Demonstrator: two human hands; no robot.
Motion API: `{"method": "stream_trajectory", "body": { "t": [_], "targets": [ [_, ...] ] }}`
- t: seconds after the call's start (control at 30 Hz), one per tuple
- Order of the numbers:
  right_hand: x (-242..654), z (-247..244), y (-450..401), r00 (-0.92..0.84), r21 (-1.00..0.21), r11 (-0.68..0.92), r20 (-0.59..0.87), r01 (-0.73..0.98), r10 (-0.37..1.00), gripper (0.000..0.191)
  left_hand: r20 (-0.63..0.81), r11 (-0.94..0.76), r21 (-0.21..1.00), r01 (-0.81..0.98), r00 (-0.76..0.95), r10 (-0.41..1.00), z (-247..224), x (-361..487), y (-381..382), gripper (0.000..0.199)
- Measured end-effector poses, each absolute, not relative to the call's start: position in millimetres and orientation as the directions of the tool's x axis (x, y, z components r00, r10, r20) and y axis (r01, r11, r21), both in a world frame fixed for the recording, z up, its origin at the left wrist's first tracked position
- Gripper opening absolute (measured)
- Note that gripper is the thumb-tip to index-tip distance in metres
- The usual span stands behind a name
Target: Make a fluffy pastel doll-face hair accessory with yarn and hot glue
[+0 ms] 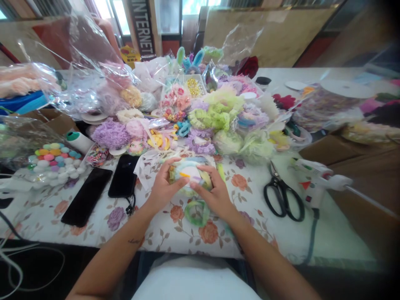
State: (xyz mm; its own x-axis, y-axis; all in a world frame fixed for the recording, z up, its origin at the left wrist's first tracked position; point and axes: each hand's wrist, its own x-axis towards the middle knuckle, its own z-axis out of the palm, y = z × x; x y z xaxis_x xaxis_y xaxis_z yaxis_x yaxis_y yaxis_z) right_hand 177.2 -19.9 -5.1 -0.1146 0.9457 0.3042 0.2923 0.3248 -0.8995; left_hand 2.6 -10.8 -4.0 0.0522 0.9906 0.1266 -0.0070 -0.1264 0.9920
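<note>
Both my hands are curled around a round, fluffy pastel craft piece [188, 171] in the middle of the tablecloth. It has a white centre with blue, yellow and orange bits around it. My left hand [165, 185] grips its left side, thumb pressed on the front. From the right, my right hand [215, 191] holds the other side with its thumb near the centre. Just below the hands lies a loop of green ribbon [196, 213]. White cloth strips [143, 170] lie beside my left hand.
Black scissors [281, 196] and a white glue gun [312, 179] with a cord lie at the right. Two black phones [87, 196] rest at the left, near a bag of coloured pompoms [54, 160]. Lace bundles [218, 110] and plastic bags pile up behind. A brown box [353, 166] stands far right.
</note>
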Motion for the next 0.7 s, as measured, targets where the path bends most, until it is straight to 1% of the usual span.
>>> {"method": "stream_trajectory", "body": {
  "t": [0.07,0.13,0.2,0.27,0.3,0.37,0.43,0.5,0.63,0.7],
  "targets": [
    [178.8,-3.4,-20.8,-0.099,-0.909,0.307,0.290,0.282,0.952,0.034,0.181,-0.184,0.980,0.077,0.042,0.983,-7.0,2.7,-11.3,0.063],
    [180.5,-1.9,-20.8,-0.083,-0.913,0.290,0.278,0.289,0.957,0.034,0.238,-0.235,0.955,0.182,0.008,0.971,-8.9,2.2,-11.9,0.066],
    [181.7,-1.4,-20.5,-0.057,-0.913,0.278,0.274,0.300,0.960,0.034,0.343,-0.318,0.901,0.296,-0.038,0.938,-8.4,1.0,-12.2,0.059],
    [182.3,-1.8,-20.2,-0.022,-0.913,0.272,0.278,0.303,0.960,0.034,0.472,-0.418,0.818,0.395,-0.047,0.880,-6.5,-0.6,-11.9,0.044],
    [182.5,-2.1,-20.1,-0.008,-0.915,0.268,0.279,0.303,0.960,0.034,0.519,-0.458,0.777,0.431,-0.027,0.855,-5.6,-1.3,-11.6,0.038],
    [182.7,-2.7,-20.1,0.009,-0.919,0.260,0.275,0.297,0.961,0.035,0.555,-0.506,0.727,0.463,0.038,0.831,-4.9,-2.4,-10.8,0.031],
    [183.2,-2.9,-19.9,0.015,-0.925,0.252,0.267,0.285,0.964,0.036,0.542,-0.520,0.724,0.454,0.091,0.835,-6.0,-2.4,-10.2,0.032],
    [183.9,-2.7,-19.6,0.025,-0.934,0.248,0.263,0.256,0.965,0.036,0.504,-0.502,0.762,0.409,0.113,0.856,-7.7,-1.5,-9.9,0.035],
    [185.4,-1.8,-19.0,0.045,-0.953,0.237,0.250,0.187,0.967,0.036,0.400,-0.422,0.874,0.239,0.138,0.906,-9.1,1.6,-9.8,0.037],
    [186.0,-1.1,-19.2,0.045,-0.957,0.235,0.246,0.169,0.968,0.036,0.367,-0.389,0.906,0.168,0.147,0.918,-8.7,2.5,-9.7,0.037]
  ]
}}
